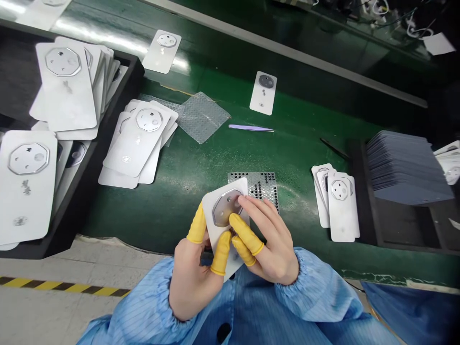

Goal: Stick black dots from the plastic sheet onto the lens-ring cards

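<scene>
Both my hands hold one white phone back cover point(221, 199) with an octagonal camera plate, tilted up just above the green belt's near edge. My left hand point(196, 268), yellow finger cots on thumb and forefinger, grips its left edge and lower part. My right hand point(268, 242), also with yellow cots, presses on the camera plate from the right. Under the cover lies a perforated sheet of small dark dots point(262, 184).
A black tray point(82, 191) at left holds several white covers. Loose piles lie at centre left point(138, 143) and at right point(341, 206). Two single covers point(263, 93), bubble wrap point(203, 115), purple tweezers point(251, 128), and a grey sheet stack point(406, 165).
</scene>
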